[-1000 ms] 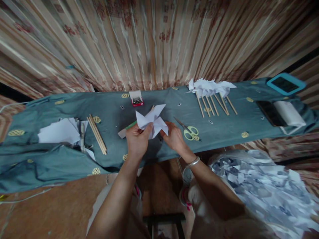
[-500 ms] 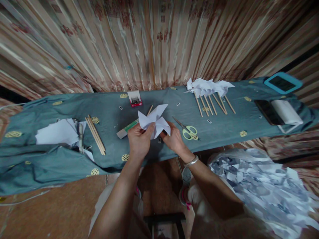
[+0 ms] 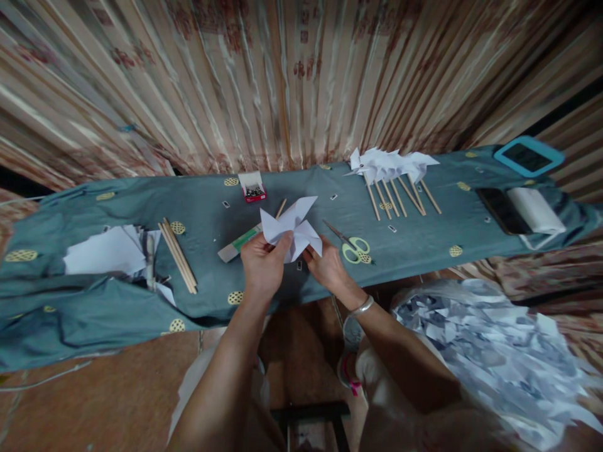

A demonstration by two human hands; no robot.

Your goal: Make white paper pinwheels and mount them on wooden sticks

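Note:
A white paper pinwheel (image 3: 298, 229) is held up over the near middle of the table. My left hand (image 3: 264, 263) is closed on it, the thumb pressing near its centre. At its right blade, my right hand (image 3: 325, 263) has its fingers closed on the paper's edge; the fingertips are partly behind the blade. Beneath and behind the pinwheel lie a long green and white box (image 3: 240, 243) and a wooden stick (image 3: 281, 208), both partly covered. Scissors with pale green handles (image 3: 353, 247) rest just right of my right hand.
On the blue-green cloth (image 3: 424, 245) are a small red box of metal pins (image 3: 253, 188), loose sticks (image 3: 178, 256), a paper stack (image 3: 106, 252), several pinwheels on sticks (image 3: 393, 166), a phone (image 3: 502, 210) and a blue-framed device (image 3: 530, 156). A bag of paper pieces (image 3: 490, 351) stands at lower right.
The view has shifted slightly, so the table's things appear a little further left. Both hands keep hold of the pinwheel; the right fingers have moved slightly at its edge.

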